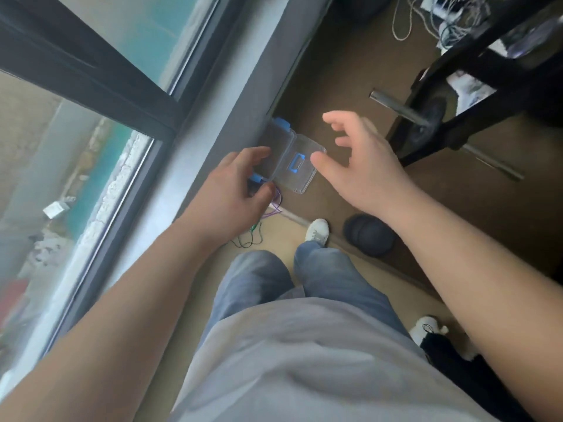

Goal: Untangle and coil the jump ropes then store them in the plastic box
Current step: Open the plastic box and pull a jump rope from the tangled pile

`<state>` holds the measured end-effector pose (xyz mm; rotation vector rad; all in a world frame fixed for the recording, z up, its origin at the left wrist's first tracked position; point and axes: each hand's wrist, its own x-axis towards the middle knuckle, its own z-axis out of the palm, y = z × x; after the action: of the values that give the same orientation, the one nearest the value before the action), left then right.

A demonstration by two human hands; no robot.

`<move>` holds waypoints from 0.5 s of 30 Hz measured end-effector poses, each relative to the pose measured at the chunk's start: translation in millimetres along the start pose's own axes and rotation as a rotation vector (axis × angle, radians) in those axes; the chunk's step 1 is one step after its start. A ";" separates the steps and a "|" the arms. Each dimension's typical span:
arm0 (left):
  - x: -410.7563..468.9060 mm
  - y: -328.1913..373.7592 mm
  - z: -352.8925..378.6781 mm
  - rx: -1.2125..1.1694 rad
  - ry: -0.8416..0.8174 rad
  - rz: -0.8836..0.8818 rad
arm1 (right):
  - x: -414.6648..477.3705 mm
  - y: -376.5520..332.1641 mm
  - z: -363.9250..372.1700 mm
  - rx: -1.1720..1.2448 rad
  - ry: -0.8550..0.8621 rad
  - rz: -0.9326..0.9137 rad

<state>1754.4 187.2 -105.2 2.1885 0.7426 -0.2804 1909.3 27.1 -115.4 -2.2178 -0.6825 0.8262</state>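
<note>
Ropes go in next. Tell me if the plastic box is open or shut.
Open: the plastic box has its clear lid, with its blue handle, swung flat beside the base. Contents: cannot tell.

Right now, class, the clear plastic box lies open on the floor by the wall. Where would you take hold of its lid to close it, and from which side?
Probably grip the lid's free outer edge, beyond its blue handle. It lies flat, hinged toward the wall, so come from the room side, where the right hand hovers, and fold it wallward.
</note>
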 end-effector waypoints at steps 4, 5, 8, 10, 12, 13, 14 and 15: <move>3.2 4.9 4.7 -0.017 0.049 -0.031 | 11.8 3.1 -5.4 -0.026 -0.063 -0.027; 3.3 2.6 4.2 -0.021 0.059 -0.041 | 14.2 2.4 -5.3 -0.034 -0.079 -0.032; 3.3 -10.2 0.5 -0.026 0.083 -0.072 | 20.7 -3.5 -2.9 -0.080 -0.118 -0.030; 4.3 -20.7 -3.8 -0.022 0.099 -0.083 | 25.0 -8.6 -0.2 -0.105 -0.113 -0.015; 6.5 -29.1 -9.3 -0.013 0.109 -0.085 | 28.3 -14.8 2.3 -0.134 -0.106 -0.008; 8.2 -32.0 -12.5 -0.008 0.113 -0.084 | 30.2 -18.3 3.4 -0.152 -0.112 -0.012; 10.7 -34.4 -15.7 0.001 0.114 -0.080 | 32.8 -21.7 3.8 -0.172 -0.124 -0.018; 13.7 -36.0 -18.8 0.013 0.113 -0.072 | 35.9 -25.5 3.8 -0.191 -0.138 -0.024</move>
<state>1743.3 225.5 -120.9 2.2074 0.8852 -0.1997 1924.4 68.5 -112.0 -2.3316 -0.8859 0.9428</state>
